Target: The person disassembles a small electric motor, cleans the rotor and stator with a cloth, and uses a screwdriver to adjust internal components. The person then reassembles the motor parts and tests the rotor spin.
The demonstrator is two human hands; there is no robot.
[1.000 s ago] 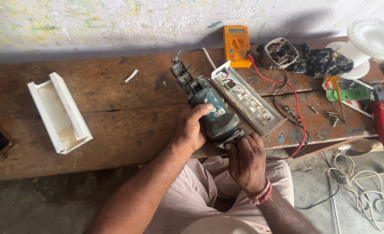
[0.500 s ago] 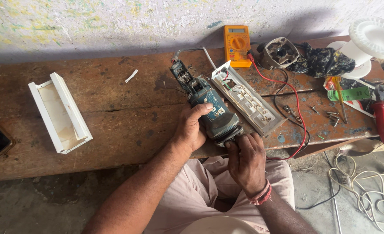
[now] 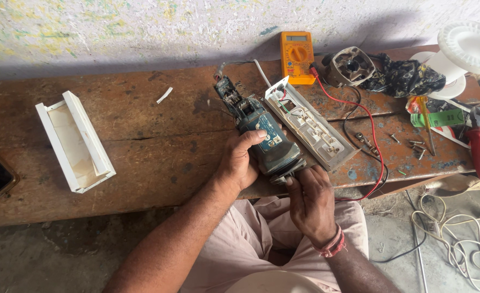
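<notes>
— Anything moved since a second ago?
— Barely; both hands stay put. Left hand (image 3: 239, 161) grips the teal grinder body (image 3: 266, 142) on the wooden bench (image 3: 158, 146).
— Right hand (image 3: 311, 196)?
— Fingers pinched at its front end.

We see worn wooden bench (image 3: 142, 163) w/ blue paint blotches, against speckled whitewashed wall (image 3: 115, 32); grey concrete floor (image 3: 44, 260); soft daylight.
</notes>
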